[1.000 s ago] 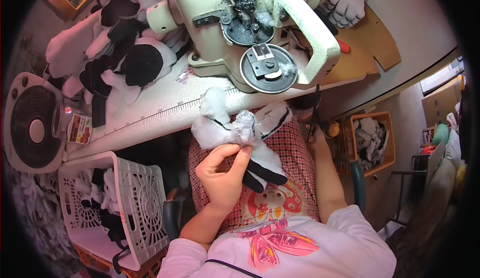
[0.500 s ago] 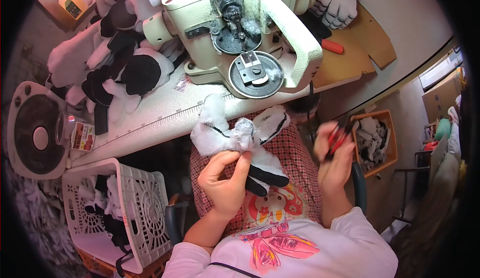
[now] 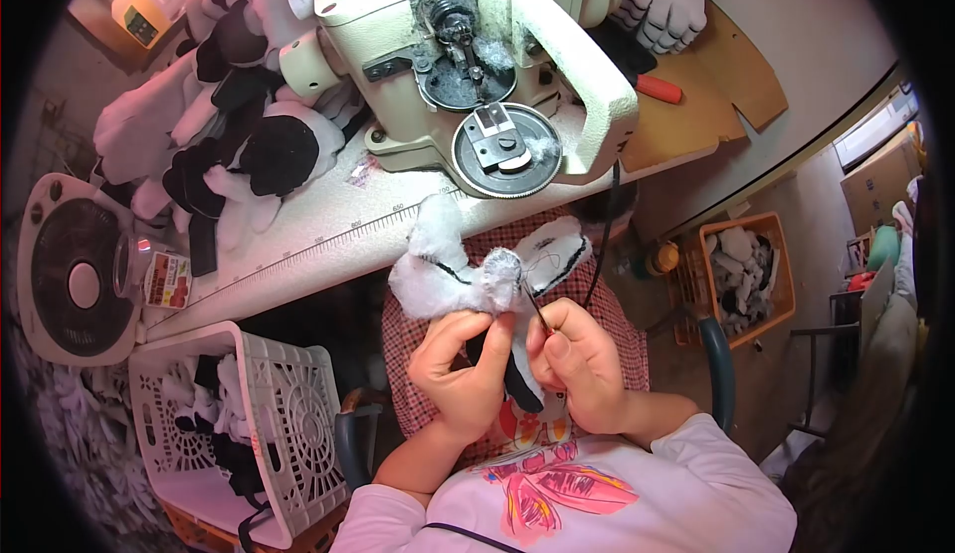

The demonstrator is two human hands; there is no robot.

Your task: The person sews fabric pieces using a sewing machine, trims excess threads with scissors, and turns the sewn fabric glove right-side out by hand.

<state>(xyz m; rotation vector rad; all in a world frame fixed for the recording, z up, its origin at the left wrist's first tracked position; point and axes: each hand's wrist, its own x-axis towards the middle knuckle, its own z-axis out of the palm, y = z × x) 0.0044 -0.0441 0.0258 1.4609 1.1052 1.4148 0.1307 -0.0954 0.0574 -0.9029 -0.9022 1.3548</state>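
Note:
My left hand (image 3: 461, 369) pinches the lower part of a fluffy white and black plush piece (image 3: 430, 279), held above my lap in front of the table edge. Close beside it, my right hand (image 3: 577, 364) is closed around a thin dark tool (image 3: 538, 308), whose tip points up at the plush piece's middle. Fingers cover most of the tool, so its kind is unclear. Loose thread shows near the tip. A black strip of the piece hangs down between my hands.
A sewing machine (image 3: 468, 66) stands on the table (image 3: 298, 255). Plush parts (image 3: 269, 145) are heaped left of it, near a fan (image 3: 80, 270). A white basket (image 3: 288, 424) is at lower left, an orange crate (image 3: 786, 284) at right. A red-handled item (image 3: 659, 90) lies on cardboard.
My right hand has come up from the right side with a red-handled dark tool and now meets the plush piece. My left hand keeps its pinch. The view has shifted slightly.

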